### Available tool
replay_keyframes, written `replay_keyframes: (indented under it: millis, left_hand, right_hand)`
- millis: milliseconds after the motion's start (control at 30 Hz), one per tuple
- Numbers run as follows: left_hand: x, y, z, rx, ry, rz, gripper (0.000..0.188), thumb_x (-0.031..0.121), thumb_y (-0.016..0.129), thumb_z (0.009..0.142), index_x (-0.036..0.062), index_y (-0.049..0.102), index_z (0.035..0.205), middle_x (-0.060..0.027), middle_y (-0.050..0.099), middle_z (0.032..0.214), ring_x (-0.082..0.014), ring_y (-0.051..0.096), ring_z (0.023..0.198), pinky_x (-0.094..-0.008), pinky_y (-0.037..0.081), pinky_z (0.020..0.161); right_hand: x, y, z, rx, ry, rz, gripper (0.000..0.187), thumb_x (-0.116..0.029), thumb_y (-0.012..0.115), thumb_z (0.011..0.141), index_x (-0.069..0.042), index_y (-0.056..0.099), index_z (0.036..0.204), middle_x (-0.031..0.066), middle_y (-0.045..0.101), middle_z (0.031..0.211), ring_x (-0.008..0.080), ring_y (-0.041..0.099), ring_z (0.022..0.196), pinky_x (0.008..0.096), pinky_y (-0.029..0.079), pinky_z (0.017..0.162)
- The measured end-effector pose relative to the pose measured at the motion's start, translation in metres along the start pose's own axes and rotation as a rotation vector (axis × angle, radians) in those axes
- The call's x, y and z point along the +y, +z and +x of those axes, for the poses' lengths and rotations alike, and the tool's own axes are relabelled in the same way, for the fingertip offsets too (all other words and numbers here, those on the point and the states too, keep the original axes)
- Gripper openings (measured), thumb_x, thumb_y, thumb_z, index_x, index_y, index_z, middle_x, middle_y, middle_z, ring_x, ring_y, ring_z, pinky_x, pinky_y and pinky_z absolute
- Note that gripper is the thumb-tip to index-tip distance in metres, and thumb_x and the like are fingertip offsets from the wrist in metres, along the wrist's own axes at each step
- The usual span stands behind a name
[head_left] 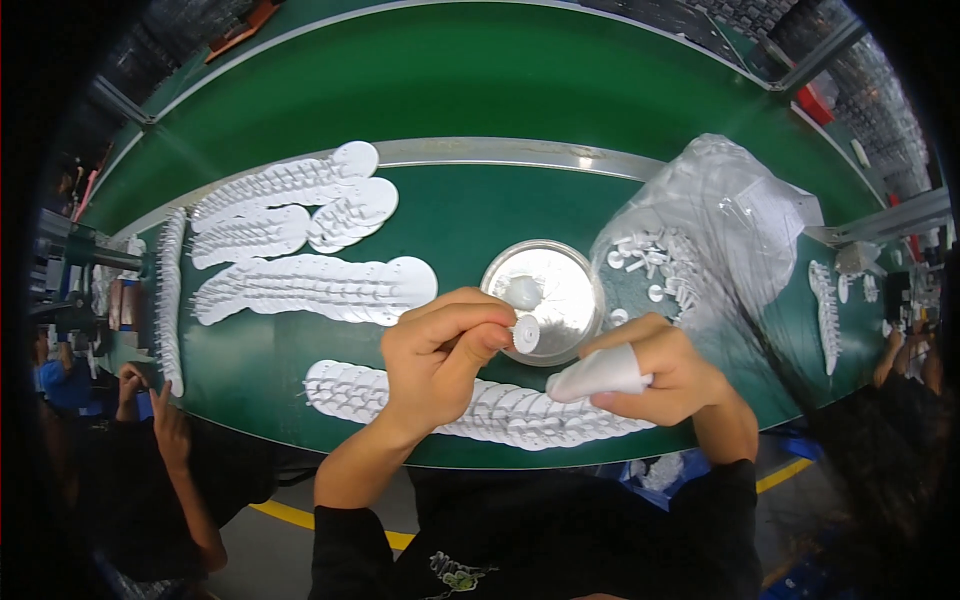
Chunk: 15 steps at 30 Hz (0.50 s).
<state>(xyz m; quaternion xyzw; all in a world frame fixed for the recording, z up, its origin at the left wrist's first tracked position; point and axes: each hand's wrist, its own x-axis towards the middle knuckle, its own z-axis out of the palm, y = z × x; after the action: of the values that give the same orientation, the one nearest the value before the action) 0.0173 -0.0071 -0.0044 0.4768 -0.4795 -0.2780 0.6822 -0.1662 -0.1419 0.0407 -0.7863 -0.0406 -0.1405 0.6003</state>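
Observation:
My left hand (440, 350) is closed in a pinch on a small white round plastic part (525, 335), its flat face turned partly toward me. The part is held up in front of a shallow round metal dish (590, 295), where a whitish translucent lump (523, 292) sits. My right hand (665, 375) is to the right of the dish, its index finger in a white finger cover (600, 372). Its fingers are curled, with a bit of white showing between them that I cannot make out. Below both hands runs a row of overlapping white discs (500, 412).
At the left lie several more rows of overlapping white discs (320, 288). A clear plastic bag (730, 220) at the right spills small white plastic parts (665, 265) onto the green table (450, 220). Another person's hand (170, 430) is near the far-left disc row (170, 310).

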Motion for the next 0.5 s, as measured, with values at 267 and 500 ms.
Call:
replay_keyframes:
  millis: [267, 500]
  left_hand:
    - [-0.006, -0.001, -0.01, -0.098, -0.073, -0.407, 0.032, 0.027, 0.054, 0.095, -0.0039, 0.06, 0.095, -0.0147, 0.058, 0.079, -0.0166, 0.047, 0.061, -0.0263, 0.036, 0.049]
    - [0.016, -0.015, -0.011, -0.168, 0.007, 0.065, 0.011, -0.003, 0.071, 0.077, -0.0067, 0.067, 0.087, -0.0149, 0.065, 0.088, -0.0162, 0.06, 0.074, -0.0237, 0.047, 0.062]
  right_hand:
    - [-0.01, 0.007, -0.009, 0.098, -0.049, 0.005, 0.029, 0.007, 0.061, 0.077, 0.002, 0.068, 0.106, 0.0162, 0.069, 0.094, 0.0241, 0.069, 0.079, 0.0296, 0.051, 0.07]
    - [-0.025, 0.003, -0.037, 0.218, -0.113, -0.112, 0.028, 0.005, 0.063, 0.076, 0.007, 0.066, 0.104, 0.0195, 0.069, 0.093, 0.0242, 0.068, 0.075, 0.0291, 0.052, 0.064]
